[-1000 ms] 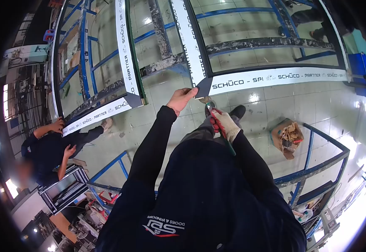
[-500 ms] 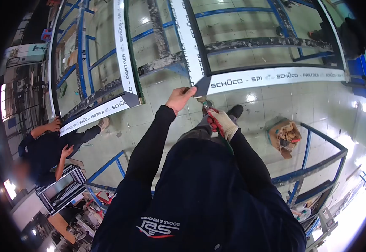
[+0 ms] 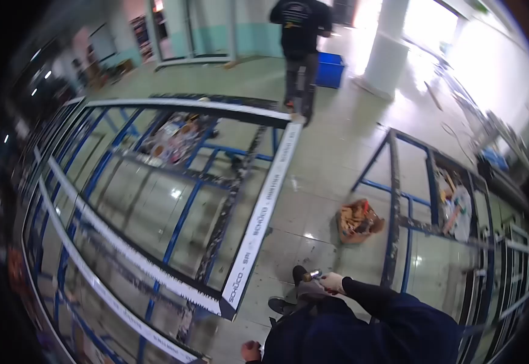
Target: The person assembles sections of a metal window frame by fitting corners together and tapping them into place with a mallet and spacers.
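White-taped frame [image 3: 259, 222] lies at left across a paint-spattered stand [image 3: 220, 224], its near corner just left of the person's feet. The bare left hand [image 3: 251, 350] is below that corner, apart from it; whether its fingers are spread or closed I cannot tell. Farther right, the gloved right hand [image 3: 333, 282] is clamped on a metal-headed tool [image 3: 312, 275]. Beyond are a scrap-filled box [image 3: 358, 222] and a second stand [image 3: 391, 206].
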A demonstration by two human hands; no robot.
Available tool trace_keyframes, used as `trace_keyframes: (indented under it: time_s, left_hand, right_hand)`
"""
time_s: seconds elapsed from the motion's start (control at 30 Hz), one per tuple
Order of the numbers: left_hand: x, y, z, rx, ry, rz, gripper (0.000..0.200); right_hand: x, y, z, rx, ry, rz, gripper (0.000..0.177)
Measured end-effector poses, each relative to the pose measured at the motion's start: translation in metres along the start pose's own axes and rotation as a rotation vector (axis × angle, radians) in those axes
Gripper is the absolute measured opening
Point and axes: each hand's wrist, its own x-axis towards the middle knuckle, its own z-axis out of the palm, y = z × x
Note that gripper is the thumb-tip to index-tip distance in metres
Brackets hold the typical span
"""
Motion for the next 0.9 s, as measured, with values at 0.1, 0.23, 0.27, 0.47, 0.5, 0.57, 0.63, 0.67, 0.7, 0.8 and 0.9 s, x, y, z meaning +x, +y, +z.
trace_keyframes:
  time_s: [0.1, 0.23, 0.27, 0.47, 0.5, 0.57, 0.63, 0.67, 0.7, 0.8, 0.9]
  left_hand:
    - [0.028, 0.027, 0.036, 0.06, -0.197, -0.079, 0.032]
    - [0.063, 0.06, 0.069, 0.181, -0.429, -0.087, 0.033]
    - [0.069, 0.068, 0.077, 0.208, -0.468, -0.086, 0.033]
    - [0.096, 0.103, 0.12, 0.356, -0.62, -0.05, 0.034]
    - [0.101, 0.106, 0.128, 0.375, -0.635, -0.045, 0.034]
    - [0.112, 0.116, 0.146, 0.434, -0.669, -0.032, 0.035]
    - [0.126, 0.125, 0.171, 0.5, -0.693, -0.016, 0.035]
    - [0.133, 0.128, 0.185, 0.541, -0.704, -0.003, 0.036]
    - [0.141, 0.131, 0.201, 0.587, -0.712, 0.015, 0.036]
    - [0.164, 0.147, 0.259, 0.759, -0.732, 0.121, 0.037]
    - [0.17, 0.189, 0.324, 0.898, -0.73, 0.255, 0.038]
  right_hand:
    - [-0.031, 0.008, -0.023, -0.122, 0.125, -0.038, 0.023]
    - [-0.081, 0.021, -0.04, 0.224, 0.301, -0.07, 0.045]
    - [-0.088, 0.025, -0.044, 0.357, 0.322, -0.083, 0.034]
    - [-0.107, 0.04, -0.092, 0.804, 0.531, -0.23, 0.03]
    - [-0.11, 0.041, -0.105, 0.849, 0.599, -0.271, 0.03]
    - [-0.092, 0.058, -0.142, 0.944, 0.707, -0.328, 0.03]
    - [-0.093, 0.063, -0.193, 1.059, 0.824, -0.341, 0.027]
    - [-0.086, 0.072, -0.224, 1.061, 0.913, -0.355, 0.026]
    - [-0.077, 0.084, -0.256, 1.117, 0.992, -0.403, 0.025]
    - [-0.082, 0.114, -0.367, 1.143, 1.188, -0.425, 0.023]
    - [-0.065, 0.179, -0.481, 0.764, 1.51, -0.106, 0.028]
